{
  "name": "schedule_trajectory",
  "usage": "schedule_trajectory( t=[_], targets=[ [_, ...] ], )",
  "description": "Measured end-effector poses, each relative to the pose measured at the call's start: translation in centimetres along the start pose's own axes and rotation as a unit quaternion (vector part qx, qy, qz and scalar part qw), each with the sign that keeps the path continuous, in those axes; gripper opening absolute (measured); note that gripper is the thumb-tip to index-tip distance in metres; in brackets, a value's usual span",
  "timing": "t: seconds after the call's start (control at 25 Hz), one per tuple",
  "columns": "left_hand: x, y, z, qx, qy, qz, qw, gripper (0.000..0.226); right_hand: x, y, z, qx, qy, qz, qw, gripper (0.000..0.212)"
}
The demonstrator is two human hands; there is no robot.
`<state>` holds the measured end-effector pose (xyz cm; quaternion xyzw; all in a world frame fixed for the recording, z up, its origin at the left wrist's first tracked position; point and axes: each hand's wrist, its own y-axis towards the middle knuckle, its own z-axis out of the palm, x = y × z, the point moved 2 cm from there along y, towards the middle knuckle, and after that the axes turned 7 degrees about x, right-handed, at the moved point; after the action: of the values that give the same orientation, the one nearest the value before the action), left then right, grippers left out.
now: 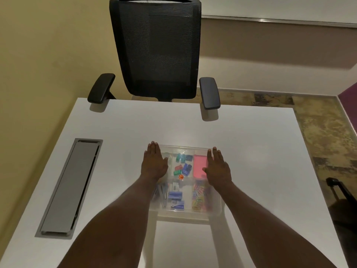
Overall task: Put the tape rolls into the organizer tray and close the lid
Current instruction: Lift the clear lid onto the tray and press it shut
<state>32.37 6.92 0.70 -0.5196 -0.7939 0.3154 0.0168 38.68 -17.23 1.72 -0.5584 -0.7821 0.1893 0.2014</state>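
So the clear organizer tray [185, 214] is sitting on the white tabletop [251, 151], a bit right of the middle, and it looks like the see-through lid is already down on it since both hands are lying flat on top. Left hand [153, 164] is spread out, palm down, fingers straight, over the far left part of the tray, gripping nothing. Right hand [218, 169] is the same deal over the far right part, flat and released, partly covering a pink pad [200, 165] in the far right compartment. Between the hands, in the far middle compartment, there's a jumble of small green, blue and red things [182, 164], could be the tape rolls but it's too blurry to tell for sure, plus a small orange-red dot [181, 177] just at the near edge of them. Near row: blue stuff on the left and middle [174, 196], and a heap of multicoloured clips [200, 196] on the right. Off to the left, well apart from the tray, a grey cable cover [70, 186] is set into the tabletop. At the far edge a black mesh office chair [156, 49] is pushed up, its armrests poking over the tabletop.
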Motion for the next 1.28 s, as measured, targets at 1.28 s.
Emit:
schedule_trajectory(
  t=[1.28],
  targets=[
    [3.5,-9.3,9.5,-0.123,-0.008,0.013,0.992,0.071,-0.6,-3.6,3.8,-0.081,0.085,-0.024,0.993,0.064]
  ],
)
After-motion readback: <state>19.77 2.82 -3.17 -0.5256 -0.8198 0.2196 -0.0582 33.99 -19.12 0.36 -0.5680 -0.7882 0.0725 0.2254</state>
